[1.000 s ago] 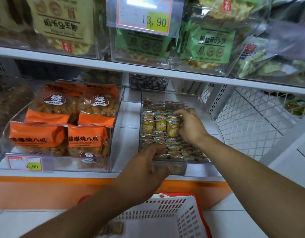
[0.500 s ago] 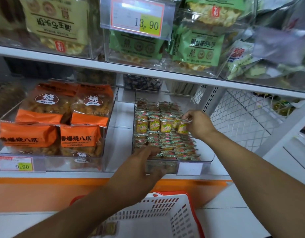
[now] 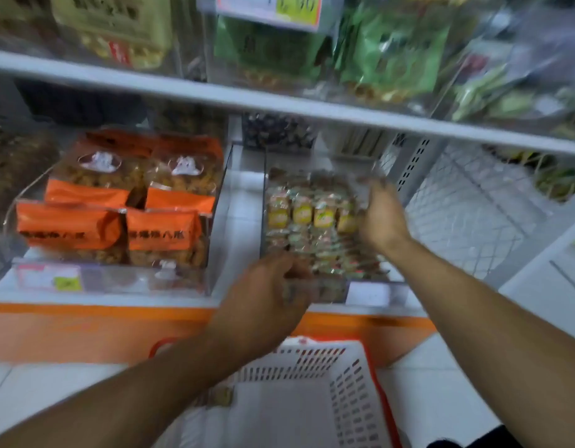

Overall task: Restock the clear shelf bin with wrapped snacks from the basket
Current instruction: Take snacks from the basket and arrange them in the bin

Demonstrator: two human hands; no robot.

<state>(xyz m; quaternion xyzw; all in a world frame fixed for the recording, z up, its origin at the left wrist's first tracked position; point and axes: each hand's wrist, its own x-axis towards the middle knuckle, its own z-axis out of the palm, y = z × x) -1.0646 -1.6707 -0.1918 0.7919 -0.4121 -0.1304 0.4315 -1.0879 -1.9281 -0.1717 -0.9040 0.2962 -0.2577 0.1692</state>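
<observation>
The clear shelf bin (image 3: 264, 202) stands on the lower shelf, holding rows of small wrapped snacks (image 3: 312, 218) in green and yellow. My left hand (image 3: 263, 302) is at the bin's front wall, its fingers curled over the front edge. My right hand (image 3: 383, 218) is inside the bin at the right end of an upright row of snacks, touching them. Motion blur hides how its fingers lie. The white basket (image 3: 354, 399) with a red rim sits on the floor below my arms, and a few wrapped snacks (image 3: 221, 396) lie in it.
Left of the bin is another clear bin with orange snack bags (image 3: 118, 221). The upper shelf (image 3: 279, 105) overhangs, loaded with green and yellow bags. A white wire grid (image 3: 473, 205) closes the shelf space to the right. White floor tiles surround the basket.
My right hand has slid slightly right and down along the upright row. My left hand stays at the bin's front. The camera moved and the view is now blurred.
</observation>
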